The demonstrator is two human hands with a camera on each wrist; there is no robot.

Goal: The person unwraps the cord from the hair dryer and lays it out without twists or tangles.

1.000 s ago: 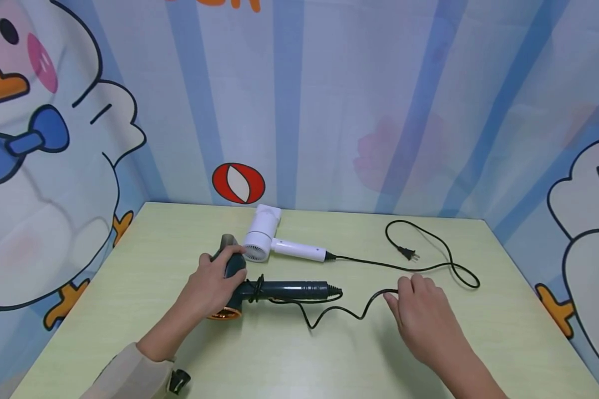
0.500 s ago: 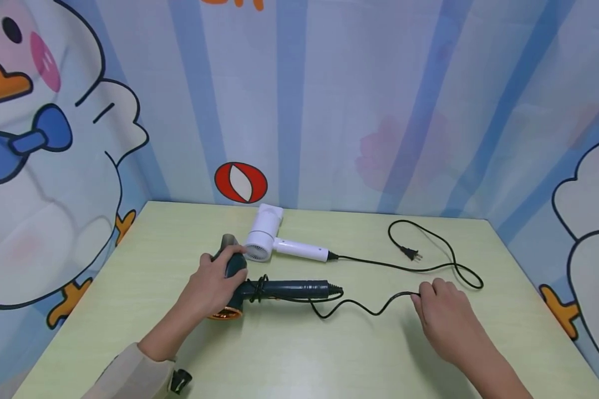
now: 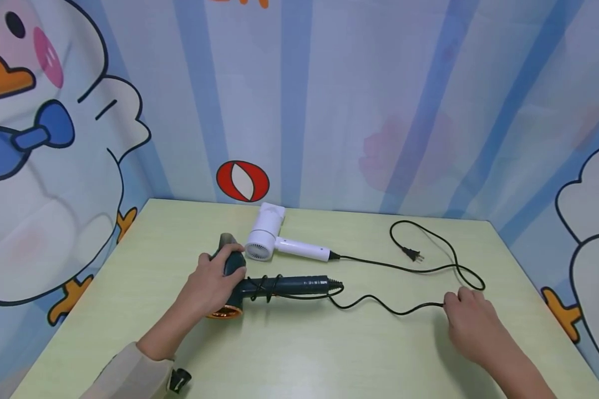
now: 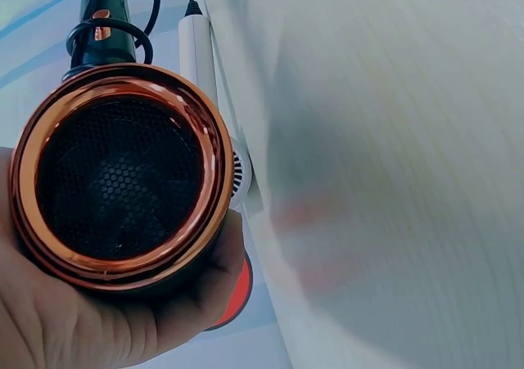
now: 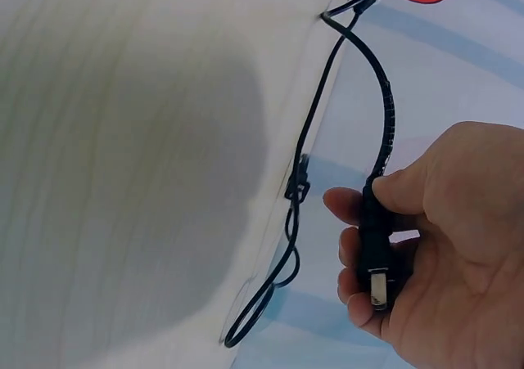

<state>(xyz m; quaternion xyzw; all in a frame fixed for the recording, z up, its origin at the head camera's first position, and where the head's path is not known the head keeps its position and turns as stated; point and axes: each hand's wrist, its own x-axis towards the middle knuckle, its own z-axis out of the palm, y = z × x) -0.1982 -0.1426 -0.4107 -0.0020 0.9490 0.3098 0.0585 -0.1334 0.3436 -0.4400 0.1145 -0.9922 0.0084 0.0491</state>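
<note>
I am curling my left hand [image 3: 211,285] round the barrel of a dark hair dryer [image 3: 289,285] on the left side of the table [image 3: 329,346]; its copper-coloured rim [image 4: 123,268] is facing the left wrist camera. My right hand [image 3: 474,324] is gripping the held plug [image 5: 375,238], a metal prong showing beside my curled fingers. Between my hands the wound cord [image 3: 401,313] is circling the dryer's handle, looping at the handle's end and running in a wave to my right hand.

Orange lettering [image 3: 264,3] is showing only its lower ends at the top of the backdrop [image 3: 329,111], too cut off for reading. The rim is bearing a dark mesh, and a red-and-white oval print [image 3: 257,180] is sitting just above the table's back edge.

The white hair dryer [image 3: 267,230] is lying behind the dark one, its nozzle nearing that back edge. Its looping cord [image 3: 374,264] is curling just behind my right hand, the two-pronged plug [image 3: 410,254] resting inside the bend. The table's right edge is slanting past my right hand. Room is stretching in front of the wound cord, between my forearms, and more is lying between my left forearm and the left edge.
</note>
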